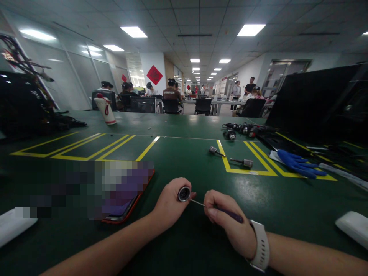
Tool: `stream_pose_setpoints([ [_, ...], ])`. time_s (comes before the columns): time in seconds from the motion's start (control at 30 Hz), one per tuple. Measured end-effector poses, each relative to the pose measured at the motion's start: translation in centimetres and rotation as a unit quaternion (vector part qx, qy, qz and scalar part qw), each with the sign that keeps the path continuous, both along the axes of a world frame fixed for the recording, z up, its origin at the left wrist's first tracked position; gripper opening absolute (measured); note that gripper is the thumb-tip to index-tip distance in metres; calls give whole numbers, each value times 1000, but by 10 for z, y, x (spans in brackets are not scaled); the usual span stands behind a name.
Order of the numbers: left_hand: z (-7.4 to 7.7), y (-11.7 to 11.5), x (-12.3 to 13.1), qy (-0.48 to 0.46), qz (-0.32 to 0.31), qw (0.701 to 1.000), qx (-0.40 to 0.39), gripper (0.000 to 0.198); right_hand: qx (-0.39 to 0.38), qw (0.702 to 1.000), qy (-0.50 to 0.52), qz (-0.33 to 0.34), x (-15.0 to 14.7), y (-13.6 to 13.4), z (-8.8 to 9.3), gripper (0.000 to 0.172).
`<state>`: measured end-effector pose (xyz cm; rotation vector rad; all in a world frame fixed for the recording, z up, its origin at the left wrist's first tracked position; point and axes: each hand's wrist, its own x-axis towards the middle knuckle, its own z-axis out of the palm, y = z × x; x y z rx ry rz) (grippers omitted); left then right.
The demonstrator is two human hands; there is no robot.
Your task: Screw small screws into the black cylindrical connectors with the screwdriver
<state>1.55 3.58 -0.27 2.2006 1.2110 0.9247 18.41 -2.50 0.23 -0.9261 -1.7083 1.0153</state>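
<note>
Holding a cylindrical part point(180, 194) to a thin-shafted tool point(234, 216)

On the green table point(186, 153) stand a white cup point(105, 109), left, then an orange-edged device point(122, 215). The left hand point(169, 199), at centre, is closed round the cylindrical part, whose hollow end faces the camera. The tool's shaft reaches its rim; whether they touch, I cannot tell. The right hand point(230, 226) grips the tool's handle. Farther right lies a blue glove point(299, 163).

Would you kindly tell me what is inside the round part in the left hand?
Inside the round part, a dark inner face shows; whatever lies behind that is hidden.
</note>
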Motion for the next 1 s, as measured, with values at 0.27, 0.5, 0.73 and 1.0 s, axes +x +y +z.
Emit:
stream_pose_setpoints([
  [0.27,-2,0,0,1,-8,1000,-9,11,47,998,-47,3,1,1,4,14],
  [0.5,0,-1,0,9,0,1000,-9,11,79,995,-63,11,0,1,6,16],
  [0.73,-1,-1,0,12,-5,1000,-6,12,98,992,-82,9,1,-1,8,17],
  [1.0,-3,-2,-1,40,-12,999,8,14,103,992,-74,19,2,0,9,16],
])
